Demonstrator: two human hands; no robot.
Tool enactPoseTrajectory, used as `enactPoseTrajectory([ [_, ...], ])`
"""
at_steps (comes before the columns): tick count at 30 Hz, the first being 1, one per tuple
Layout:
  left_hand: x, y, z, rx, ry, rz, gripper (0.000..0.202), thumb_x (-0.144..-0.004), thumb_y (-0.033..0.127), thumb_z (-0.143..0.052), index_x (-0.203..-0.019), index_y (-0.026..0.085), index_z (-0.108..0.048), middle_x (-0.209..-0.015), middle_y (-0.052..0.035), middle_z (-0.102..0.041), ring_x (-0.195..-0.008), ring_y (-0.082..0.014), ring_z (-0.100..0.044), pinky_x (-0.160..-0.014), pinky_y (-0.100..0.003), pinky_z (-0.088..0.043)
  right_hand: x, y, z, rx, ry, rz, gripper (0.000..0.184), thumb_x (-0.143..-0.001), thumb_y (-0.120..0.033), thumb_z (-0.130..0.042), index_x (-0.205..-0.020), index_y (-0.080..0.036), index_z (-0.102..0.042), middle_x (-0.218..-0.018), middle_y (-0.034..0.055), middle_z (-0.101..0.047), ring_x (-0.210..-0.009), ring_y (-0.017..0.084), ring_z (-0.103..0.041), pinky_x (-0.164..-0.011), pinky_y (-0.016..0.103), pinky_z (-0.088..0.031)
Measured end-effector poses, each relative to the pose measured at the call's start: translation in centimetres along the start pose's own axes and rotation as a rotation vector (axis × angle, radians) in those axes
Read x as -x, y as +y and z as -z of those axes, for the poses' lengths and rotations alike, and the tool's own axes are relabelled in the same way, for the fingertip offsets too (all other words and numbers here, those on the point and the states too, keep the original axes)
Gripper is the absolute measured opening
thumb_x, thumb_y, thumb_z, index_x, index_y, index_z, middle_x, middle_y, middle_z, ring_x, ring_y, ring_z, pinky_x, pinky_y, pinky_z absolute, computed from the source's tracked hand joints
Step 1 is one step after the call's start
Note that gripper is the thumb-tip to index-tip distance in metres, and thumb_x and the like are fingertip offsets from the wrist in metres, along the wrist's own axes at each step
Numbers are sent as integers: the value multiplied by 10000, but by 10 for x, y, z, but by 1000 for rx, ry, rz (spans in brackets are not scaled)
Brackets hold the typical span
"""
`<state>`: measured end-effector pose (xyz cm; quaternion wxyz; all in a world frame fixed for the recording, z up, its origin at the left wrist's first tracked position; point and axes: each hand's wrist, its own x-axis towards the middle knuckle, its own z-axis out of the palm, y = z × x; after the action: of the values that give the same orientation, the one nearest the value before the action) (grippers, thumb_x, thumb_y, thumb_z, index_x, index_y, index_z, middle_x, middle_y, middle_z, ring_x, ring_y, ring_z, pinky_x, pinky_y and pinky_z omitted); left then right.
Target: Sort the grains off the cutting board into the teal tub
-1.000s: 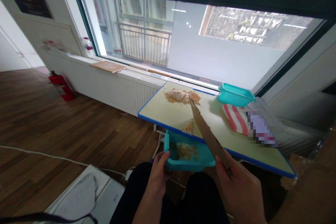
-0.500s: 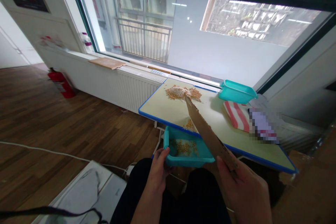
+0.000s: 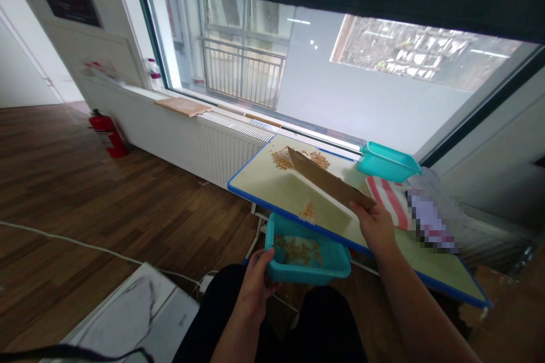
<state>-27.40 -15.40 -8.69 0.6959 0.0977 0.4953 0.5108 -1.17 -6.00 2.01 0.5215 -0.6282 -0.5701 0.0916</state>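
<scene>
My left hand (image 3: 256,279) grips the left end of a teal plastic basin (image 3: 313,275), held just below the table's front edge. Yellow kernels (image 3: 300,250), which look like corn, and some whitish grains lie in it. A long strip of brown cardboard (image 3: 330,182) is in my right hand (image 3: 377,227), raised above the tabletop. Its far end covers part of a pile of kernels and white grains (image 3: 281,159) at the back of the table. A smaller heap of kernels (image 3: 308,211) lies by the front edge, above the basin.
The pale table (image 3: 259,181) has a blue rim. On its right are a second teal basin (image 3: 388,163), a red-and-white striped cloth (image 3: 385,198) and a blurred-out flat object (image 3: 432,221). A white radiator (image 3: 230,150) stands behind; a fire extinguisher (image 3: 108,135) is at left.
My right hand has moved forward over the table, lifting the cardboard strip and turning it more level. My left hand stays on the basin. The view has tilted up slightly.
</scene>
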Motion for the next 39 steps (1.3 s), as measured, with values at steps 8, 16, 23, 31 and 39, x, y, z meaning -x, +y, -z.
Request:
enactPoseTrajectory([
  [8,-8,-8,-1,11,-2,44,397,-807,499,-724,-1073,247,-570,-1010,-58,-631,-859,-212,-628,-682,-347,-540,-3,18,-15,-158,-38,61,244,-722,-363,-658,-885,-246,-796,-966,59,-795,-971,285,-719,-913,445,-538],
  [16,-6,-2,-3,-6,10,58,361,-842,479,-689,-1091,242,-582,-1055,-83,-644,-865,-216,-633,-704,-359,-551,3,17,-9,-257,-78,49,176,-691,-328,-694,-821,-267,-796,-933,43,-792,-946,270,-715,-898,418,-531],
  [23,1,3,-7,-20,24,34,365,-828,482,-695,-1069,239,-571,-1024,-80,-649,-831,-217,-635,-668,-347,-537,8,14,0,-311,-99,38,160,-655,-278,-682,-771,-264,-791,-868,36,-790,-870,251,-717,-814,374,-531],
  [31,7,10,-5,-22,38,-3,415,-805,493,-709,-1098,235,-568,-1018,-73,-666,-817,-205,-647,-668,-340,-526,10,8,12,-308,-124,22,118,-646,-304,-698,-725,-249,-765,-816,40,-783,-826,254,-727,-784,381,-559],
  [39,3,8,-2,-23,32,5,418,-815,497,-705,-1107,228,-574,-1069,-83,-677,-832,-205,-656,-674,-345,-541,10,7,31,-254,-179,17,94,-643,-307,-720,-707,-253,-763,-806,49,-790,-806,264,-745,-726,372,-582],
])
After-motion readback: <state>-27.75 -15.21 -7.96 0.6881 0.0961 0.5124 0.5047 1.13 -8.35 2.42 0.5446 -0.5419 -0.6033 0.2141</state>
